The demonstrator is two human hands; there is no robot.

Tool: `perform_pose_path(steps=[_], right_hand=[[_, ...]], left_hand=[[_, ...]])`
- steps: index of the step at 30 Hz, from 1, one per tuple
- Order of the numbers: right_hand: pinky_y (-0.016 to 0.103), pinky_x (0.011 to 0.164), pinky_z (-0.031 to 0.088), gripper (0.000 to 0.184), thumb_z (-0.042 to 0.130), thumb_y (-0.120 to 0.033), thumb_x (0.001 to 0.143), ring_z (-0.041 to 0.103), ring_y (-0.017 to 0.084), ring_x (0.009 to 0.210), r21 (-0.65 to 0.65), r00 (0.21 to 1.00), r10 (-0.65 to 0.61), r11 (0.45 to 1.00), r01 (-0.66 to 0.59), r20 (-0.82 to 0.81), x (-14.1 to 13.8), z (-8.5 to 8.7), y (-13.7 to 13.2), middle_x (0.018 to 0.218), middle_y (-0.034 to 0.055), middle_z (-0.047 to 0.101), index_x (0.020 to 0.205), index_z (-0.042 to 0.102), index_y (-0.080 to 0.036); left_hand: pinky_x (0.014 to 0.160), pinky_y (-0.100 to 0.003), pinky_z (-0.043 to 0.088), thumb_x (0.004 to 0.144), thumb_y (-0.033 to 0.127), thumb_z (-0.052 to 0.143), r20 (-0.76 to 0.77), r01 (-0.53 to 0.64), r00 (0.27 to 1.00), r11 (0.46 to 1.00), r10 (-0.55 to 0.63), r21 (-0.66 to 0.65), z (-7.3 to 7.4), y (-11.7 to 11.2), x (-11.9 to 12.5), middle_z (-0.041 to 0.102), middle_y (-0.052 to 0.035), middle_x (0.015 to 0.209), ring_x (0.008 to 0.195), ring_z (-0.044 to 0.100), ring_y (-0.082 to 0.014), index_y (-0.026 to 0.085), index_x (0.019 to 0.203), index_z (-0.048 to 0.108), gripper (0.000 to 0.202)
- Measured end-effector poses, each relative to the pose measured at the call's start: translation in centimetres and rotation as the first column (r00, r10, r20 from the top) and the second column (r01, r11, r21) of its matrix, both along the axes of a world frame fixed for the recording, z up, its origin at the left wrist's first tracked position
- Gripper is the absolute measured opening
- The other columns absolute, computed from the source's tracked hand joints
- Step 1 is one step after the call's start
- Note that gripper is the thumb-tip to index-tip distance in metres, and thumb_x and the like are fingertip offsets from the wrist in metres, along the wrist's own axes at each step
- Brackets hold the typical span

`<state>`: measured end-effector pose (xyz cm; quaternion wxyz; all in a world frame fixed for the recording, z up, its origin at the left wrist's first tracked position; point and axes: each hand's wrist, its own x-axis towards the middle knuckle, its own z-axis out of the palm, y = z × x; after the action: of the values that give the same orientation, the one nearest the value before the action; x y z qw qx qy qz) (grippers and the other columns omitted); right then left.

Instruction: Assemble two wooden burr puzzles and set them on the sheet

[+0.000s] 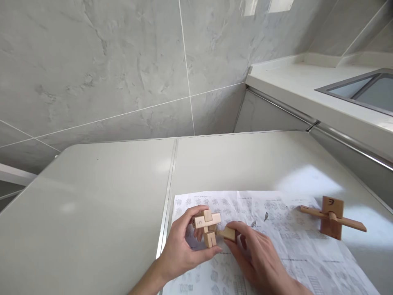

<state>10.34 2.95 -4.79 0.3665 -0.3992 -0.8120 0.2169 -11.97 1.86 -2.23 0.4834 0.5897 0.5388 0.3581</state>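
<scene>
Several interlocked wooden pieces form a small burr puzzle (206,223), held by my left hand (184,241) between thumb and fingers. One of its pieces bears a dark marking like a 3. My right hand (256,254) pinches a notched wooden puzzle piece (229,233) at its right end. The narrow part of that piece reaches the right side of the puzzle; whether it sits inside a gap or only touches, I cannot tell. Both hands are just above a printed sheet (276,237) covered with small diagrams.
On the sheet's right edge stands another wooden puzzle (332,217), a square plate crossed by flat sticks. The pale folding table (123,184) has a metal seam. A white counter with a sink (362,88) borders it at right, and a grey tiled surface (138,61) lies beyond.
</scene>
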Motion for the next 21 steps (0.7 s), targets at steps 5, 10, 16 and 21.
perform_pose_path(steps=[5, 10, 16, 21], right_hand=[[0.024, 0.049, 0.049, 0.013, 0.041, -0.023, 0.113, 0.058, 0.014, 0.049, 0.019, 1.0, 0.026, 0.999, -0.027, 0.017, 0.16, -0.14, -0.03, 0.076, -0.0011, 0.066, 0.122, 0.051, -0.024], [0.024, 0.05, 0.051, 0.018, 0.041, -0.024, 0.114, 0.06, 0.014, 0.048, 0.032, 0.999, 0.032, 0.999, -0.031, -0.031, 0.24, -0.37, -0.28, 0.078, -0.0001, 0.07, 0.129, 0.051, -0.022], [0.024, 0.05, 0.051, 0.018, 0.041, -0.021, 0.113, 0.062, 0.014, 0.051, 0.038, 0.997, 0.062, 0.997, -0.06, -0.052, 0.32, -0.4, -0.36, 0.08, 0.0011, 0.071, 0.127, 0.053, -0.021], [0.024, 0.052, 0.051, 0.019, 0.039, -0.02, 0.114, 0.065, 0.015, 0.054, 0.067, 0.987, 0.137, 0.989, -0.132, -0.088, 0.34, -0.03, -0.25, 0.077, 0.0009, 0.07, 0.127, 0.054, -0.022]], left_hand=[[0.071, -0.025, 0.058, 0.076, 0.038, 0.095, 0.003, 0.064, 0.998, 0.998, -0.064, -0.019, 0.22, 0.02, 0.33, 0.069, -0.0034, 0.113, 0.089, 0.068, -0.0184, 0.031, 0.133, 0.061, 0.066], [0.066, -0.023, 0.055, 0.076, 0.035, 0.095, -0.055, 0.085, 0.995, 0.996, -0.084, 0.025, 0.08, 0.02, 0.49, 0.068, -0.0001, 0.106, 0.081, 0.065, -0.016, 0.034, 0.132, 0.061, 0.066], [0.063, -0.024, 0.052, 0.077, 0.036, 0.096, -0.197, 0.173, 0.97, 0.976, -0.145, 0.13, -0.38, -0.07, 0.48, 0.068, 0.0012, 0.106, 0.077, 0.061, -0.0155, 0.038, 0.137, 0.056, 0.072], [0.068, -0.027, 0.054, 0.074, 0.035, 0.098, -0.28, 0.225, 0.946, 0.954, -0.165, 0.198, -0.25, 0.02, 0.51, 0.063, -0.0005, 0.111, 0.079, 0.062, -0.0155, 0.039, 0.139, 0.057, 0.078]])
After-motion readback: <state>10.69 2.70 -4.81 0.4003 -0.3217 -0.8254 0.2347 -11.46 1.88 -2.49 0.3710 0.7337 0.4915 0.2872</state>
